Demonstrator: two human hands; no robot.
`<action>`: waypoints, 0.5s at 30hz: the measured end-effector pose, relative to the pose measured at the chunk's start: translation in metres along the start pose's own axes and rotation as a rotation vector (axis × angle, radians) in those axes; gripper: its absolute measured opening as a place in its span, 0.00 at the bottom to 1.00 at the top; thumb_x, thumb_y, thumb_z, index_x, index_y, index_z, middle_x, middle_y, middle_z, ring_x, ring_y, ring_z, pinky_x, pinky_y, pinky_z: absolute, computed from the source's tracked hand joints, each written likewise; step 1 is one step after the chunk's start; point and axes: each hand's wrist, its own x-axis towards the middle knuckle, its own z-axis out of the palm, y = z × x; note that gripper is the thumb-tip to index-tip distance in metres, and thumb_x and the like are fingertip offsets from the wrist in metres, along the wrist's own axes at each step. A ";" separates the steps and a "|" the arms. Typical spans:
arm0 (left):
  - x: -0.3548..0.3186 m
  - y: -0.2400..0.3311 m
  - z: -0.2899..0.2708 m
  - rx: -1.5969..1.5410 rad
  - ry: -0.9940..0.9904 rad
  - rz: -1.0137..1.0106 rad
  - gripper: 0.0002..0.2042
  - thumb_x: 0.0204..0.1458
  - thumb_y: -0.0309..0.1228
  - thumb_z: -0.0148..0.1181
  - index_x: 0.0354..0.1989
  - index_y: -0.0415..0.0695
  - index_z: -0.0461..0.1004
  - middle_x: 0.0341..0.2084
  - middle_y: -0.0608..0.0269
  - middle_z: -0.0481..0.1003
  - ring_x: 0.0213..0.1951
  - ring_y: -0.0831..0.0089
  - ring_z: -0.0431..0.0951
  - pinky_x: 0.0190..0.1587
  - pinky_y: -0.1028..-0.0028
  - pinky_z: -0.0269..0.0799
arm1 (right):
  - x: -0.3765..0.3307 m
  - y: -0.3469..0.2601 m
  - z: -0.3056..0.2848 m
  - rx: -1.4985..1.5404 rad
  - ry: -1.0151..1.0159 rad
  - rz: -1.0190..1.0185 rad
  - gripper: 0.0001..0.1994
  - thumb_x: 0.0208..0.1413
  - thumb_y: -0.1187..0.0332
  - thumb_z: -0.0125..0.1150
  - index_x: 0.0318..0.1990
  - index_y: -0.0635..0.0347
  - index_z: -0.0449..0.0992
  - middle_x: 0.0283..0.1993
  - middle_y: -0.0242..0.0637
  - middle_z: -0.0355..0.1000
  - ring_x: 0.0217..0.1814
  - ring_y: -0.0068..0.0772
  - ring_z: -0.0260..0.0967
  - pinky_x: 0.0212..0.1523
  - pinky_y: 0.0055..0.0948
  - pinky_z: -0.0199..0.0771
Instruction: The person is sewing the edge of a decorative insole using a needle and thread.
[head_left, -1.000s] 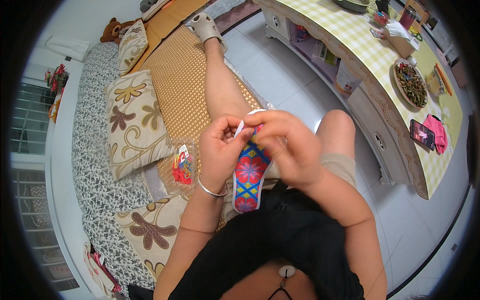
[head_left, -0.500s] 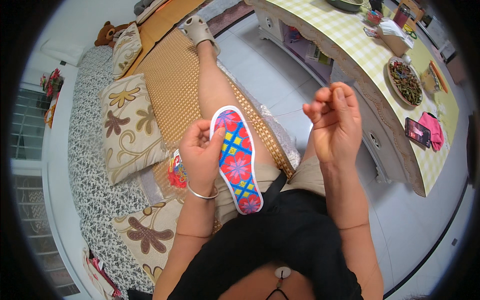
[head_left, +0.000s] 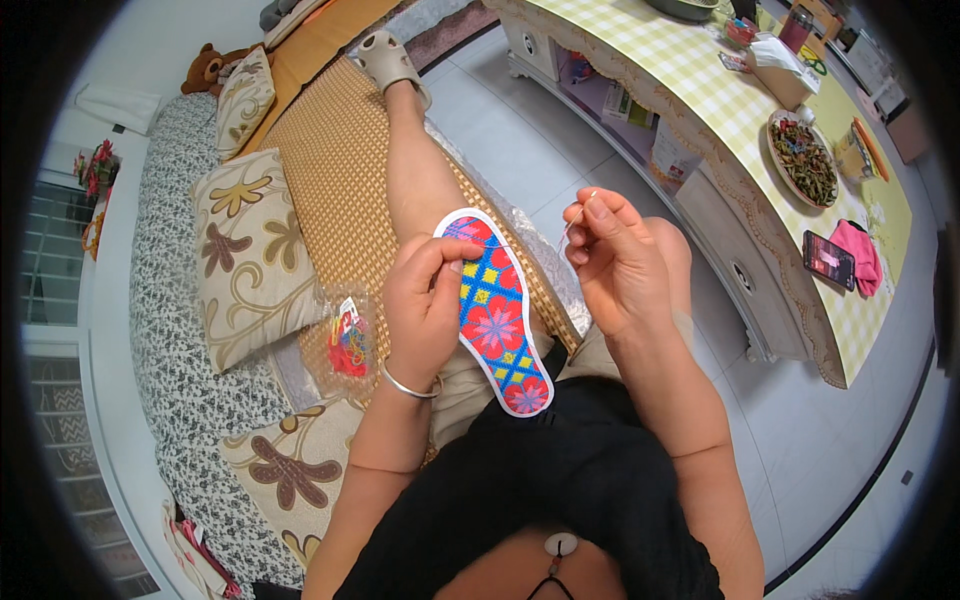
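Note:
An embroidered insole [head_left: 495, 325] with a white edge lies over my lap, patterned in red and pink flowers, blue bands and yellow diamonds. My left hand [head_left: 425, 290] pinches its upper left side, thumb on top, with the fingertips meeting over the stitched face. Raised to the right of the insole, apart from it, my right hand [head_left: 620, 260] is closed, thumb against forefinger. Between them is a thin needle [head_left: 594, 197], only partly visible. A fine pale thread [head_left: 567, 232] hangs by those fingers; its full run to the insole is too faint to follow.
Beside my left forearm, a clear bag of coloured threads [head_left: 348, 345] rests on the woven mat [head_left: 330, 140]. Patterned cushions [head_left: 255, 260] line the left. To the right stands a table with a checked cloth [head_left: 740, 110], bearing a plate of food [head_left: 802, 160] and a phone [head_left: 829, 261].
My right hand has come down and left, nearer the insole, and the thread that was stretched taut is now slack. My left hand and the insole have shifted slightly right.

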 end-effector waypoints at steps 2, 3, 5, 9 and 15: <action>0.003 -0.010 0.000 0.014 0.016 -0.046 0.07 0.51 0.18 0.49 0.32 0.37 0.75 0.26 0.60 0.71 0.30 0.73 0.71 0.34 0.76 0.66 | 0.002 0.010 -0.003 0.002 -0.029 0.027 0.07 0.56 0.71 0.61 0.40 0.62 0.74 0.34 0.37 0.76 0.32 0.19 0.64 0.33 0.17 0.62; 0.002 -0.025 0.000 0.004 0.027 -0.072 0.07 0.51 0.18 0.48 0.32 0.37 0.75 0.27 0.60 0.71 0.30 0.73 0.72 0.35 0.76 0.67 | 0.005 0.016 -0.001 -0.049 -0.011 0.029 0.06 0.57 0.71 0.59 0.40 0.62 0.73 0.35 0.37 0.75 0.31 0.18 0.65 0.30 0.15 0.63; -0.005 -0.065 -0.002 -0.066 0.038 -0.166 0.07 0.52 0.18 0.48 0.32 0.37 0.75 0.28 0.63 0.74 0.32 0.76 0.73 0.37 0.77 0.69 | 0.013 0.033 -0.008 -0.080 -0.014 0.098 0.06 0.58 0.71 0.58 0.40 0.62 0.73 0.35 0.37 0.75 0.30 0.18 0.65 0.27 0.14 0.63; -0.020 -0.112 -0.007 -0.457 0.000 -0.500 0.08 0.55 0.18 0.47 0.35 0.37 0.74 0.31 0.65 0.74 0.34 0.81 0.72 0.41 0.79 0.69 | 0.026 0.068 -0.016 -0.137 0.035 0.222 0.04 0.59 0.72 0.56 0.39 0.61 0.72 0.36 0.38 0.75 0.28 0.18 0.65 0.24 0.14 0.63; -0.037 -0.143 -0.020 -0.155 -0.083 -0.565 0.05 0.50 0.19 0.55 0.34 0.39 0.76 0.31 0.64 0.75 0.34 0.77 0.73 0.41 0.76 0.69 | 0.037 0.096 -0.011 -0.182 0.072 0.282 0.03 0.59 0.73 0.56 0.38 0.61 0.72 0.36 0.38 0.75 0.27 0.18 0.64 0.24 0.15 0.62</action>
